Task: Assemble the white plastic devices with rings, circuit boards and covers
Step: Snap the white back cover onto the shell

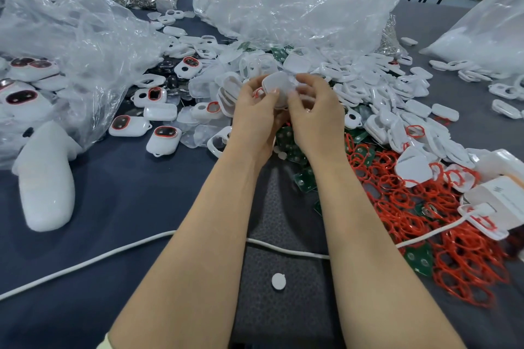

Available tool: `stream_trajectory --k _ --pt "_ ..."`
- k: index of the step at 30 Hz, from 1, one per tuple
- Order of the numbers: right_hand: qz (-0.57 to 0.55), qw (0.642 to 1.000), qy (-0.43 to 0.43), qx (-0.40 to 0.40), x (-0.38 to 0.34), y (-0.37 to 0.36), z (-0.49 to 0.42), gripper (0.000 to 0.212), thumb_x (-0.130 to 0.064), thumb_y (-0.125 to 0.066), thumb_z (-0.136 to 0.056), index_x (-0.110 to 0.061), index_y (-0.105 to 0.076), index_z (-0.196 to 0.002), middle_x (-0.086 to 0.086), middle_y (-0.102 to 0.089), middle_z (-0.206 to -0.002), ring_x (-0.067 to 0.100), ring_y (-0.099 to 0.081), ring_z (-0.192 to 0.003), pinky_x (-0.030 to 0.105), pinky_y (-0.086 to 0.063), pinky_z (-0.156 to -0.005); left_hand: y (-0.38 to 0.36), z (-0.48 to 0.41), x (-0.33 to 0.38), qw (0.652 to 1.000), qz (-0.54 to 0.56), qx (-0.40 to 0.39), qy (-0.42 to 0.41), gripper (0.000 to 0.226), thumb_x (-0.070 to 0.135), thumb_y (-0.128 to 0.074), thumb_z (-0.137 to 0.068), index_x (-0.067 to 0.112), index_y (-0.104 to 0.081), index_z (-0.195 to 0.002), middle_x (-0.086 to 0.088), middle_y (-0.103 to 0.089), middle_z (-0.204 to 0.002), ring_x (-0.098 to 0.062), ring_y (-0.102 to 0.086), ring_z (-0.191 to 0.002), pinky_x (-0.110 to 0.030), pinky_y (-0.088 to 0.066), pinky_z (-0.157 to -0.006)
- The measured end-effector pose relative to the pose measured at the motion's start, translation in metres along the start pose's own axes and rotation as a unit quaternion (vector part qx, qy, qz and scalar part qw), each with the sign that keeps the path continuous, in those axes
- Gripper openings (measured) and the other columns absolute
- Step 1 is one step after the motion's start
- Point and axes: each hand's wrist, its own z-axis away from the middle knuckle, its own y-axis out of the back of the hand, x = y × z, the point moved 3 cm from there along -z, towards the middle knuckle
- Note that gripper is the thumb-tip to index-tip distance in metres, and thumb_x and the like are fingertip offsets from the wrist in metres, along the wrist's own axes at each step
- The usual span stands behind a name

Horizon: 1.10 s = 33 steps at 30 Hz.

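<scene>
Several big clear bags [283, 8] lie open across the grey table [113, 193], with their parts in easy reach: white shells [382, 85] behind, red rings [425, 207] and green circuit boards [295, 150] at the right, and finished devices [163, 136] at the left, I think to keep them apart from loose parts. Above the middle pile, the left hand [252, 116] and the right hand [317, 116] close narrowly around one white device [276, 88] held between them. Both thumbs lie on its pale cover, probably to press it down over the red ring that shows at its left edge.
</scene>
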Motion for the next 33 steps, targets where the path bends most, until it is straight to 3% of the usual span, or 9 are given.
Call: stream_trajectory --k 4,8,15,17,19,21,24,29,33 --pt "0.096 0.993 0.064 -0.017 -0.005 -0.009 0.003 0.037 -0.023 -0.063 -0.089 -0.009 -0.059 -0.124 0.011 -0.051 -0.124 0.024 -0.048 -0.115 0.026 -0.037 -0.098 0.001 -0.003 0.001 0.999 0.024 0.036 0.010 0.026 -0.003 -0.042 -0.098 0.009 -0.044 -0.121 -0.015 -0.060 -0.100 -0.018 -0.063 -0.071 -0.026 -0.055 -0.064" --pt "0.119 0.991 0.063 -0.024 -0.004 -0.012 0.006 0.043 -0.026 -0.066 -0.086 -0.010 -0.058 -0.125 0.011 -0.047 -0.122 0.026 -0.039 -0.115 0.030 -0.035 -0.098 0.001 -0.004 -0.002 0.998 0.033 0.055 0.014 0.023 0.000 -0.044 -0.099 0.009 -0.043 -0.119 -0.012 -0.059 -0.097 -0.018 -0.062 -0.075 -0.026 -0.057 -0.066" --pt "-0.013 1.000 -0.016 -0.023 -0.003 -0.007 0.001 0.041 -0.024 -0.073 -0.082 -0.011 -0.063 -0.119 0.006 -0.061 -0.113 0.021 -0.057 -0.107 0.031 -0.046 -0.094 -0.002 -0.003 -0.002 0.989 0.107 0.054 0.083 0.045 0.034 -0.039 -0.104 -0.002 -0.051 -0.129 -0.017 -0.067 -0.098 -0.023 -0.067 -0.080 -0.033 -0.058 -0.076" --pt "-0.133 0.987 -0.088 -0.005 -0.002 -0.001 0.000 0.038 -0.022 -0.071 -0.084 -0.011 -0.063 -0.119 -0.002 -0.066 -0.105 0.015 -0.063 -0.098 0.025 -0.052 -0.085 -0.002 -0.002 -0.001 0.989 0.122 0.047 0.074 0.040 0.032 -0.037 -0.105 0.002 -0.052 -0.127 -0.012 -0.068 -0.092 -0.021 -0.068 -0.078 -0.032 -0.058 -0.075" --pt "-0.189 0.971 -0.140 0.039 0.003 0.006 -0.001 0.037 -0.023 -0.070 -0.085 -0.014 -0.060 -0.119 -0.008 -0.064 -0.100 0.012 -0.063 -0.097 0.034 -0.056 -0.085 -0.001 0.000 0.001 0.989 0.122 0.047 0.071 0.034 0.029 -0.037 -0.105 0.004 -0.050 -0.124 -0.012 -0.068 -0.089 -0.020 -0.067 -0.075 -0.028 -0.058 -0.066" --pt "-0.200 0.965 -0.155 0.073 0.006 0.010 0.000 0.035 -0.023 -0.068 -0.086 -0.019 -0.057 -0.119 -0.013 -0.058 -0.097 0.009 -0.061 -0.094 0.046 -0.055 -0.086 -0.001 0.002 0.002 0.990 0.113 0.050 0.073 0.032 0.020 -0.041 -0.104 -0.001 -0.046 -0.128 -0.018 -0.066 -0.101 -0.023 -0.066 -0.080 -0.026 -0.058 -0.061" --pt "-0.205 0.961 -0.158 0.101 0.006 0.011 0.001 0.039 -0.022 -0.068 -0.086 -0.021 -0.052 -0.121 -0.015 -0.052 -0.097 0.006 -0.056 -0.094 0.047 -0.054 -0.086 0.000 0.001 0.002 0.993 0.092 0.049 0.061 0.034 0.004 -0.043 -0.100 0.000 -0.040 -0.134 -0.027 -0.058 -0.125 -0.029 -0.064 -0.096 -0.027 -0.058 -0.067" --pt "-0.193 0.965 -0.138 0.113 0.006 0.011 0.001 0.034 -0.021 -0.069 -0.086 -0.018 -0.053 -0.115 -0.011 -0.055 -0.098 0.010 -0.057 -0.096 0.032 -0.051 -0.090 0.000 0.001 0.002 0.996 0.070 0.041 0.043 0.034 -0.004 -0.044 -0.098 0.004 -0.040 -0.131 -0.027 -0.057 -0.128 -0.028 -0.065 -0.096 -0.027 -0.058 -0.067" --pt "-0.175 0.970 -0.123 0.111 0.005 0.009 0.001 0.034 -0.020 -0.068 -0.086 -0.016 -0.053 -0.116 -0.003 -0.058 -0.106 0.016 -0.058 -0.103 0.036 -0.050 -0.092 0.000 0.002 0.002 0.997 0.060 0.038 0.033 0.025 -0.006 -0.044 -0.097 0.009 -0.042 -0.118 -0.026 -0.058 -0.126 -0.028 -0.066 -0.093 -0.027 -0.058 -0.068"
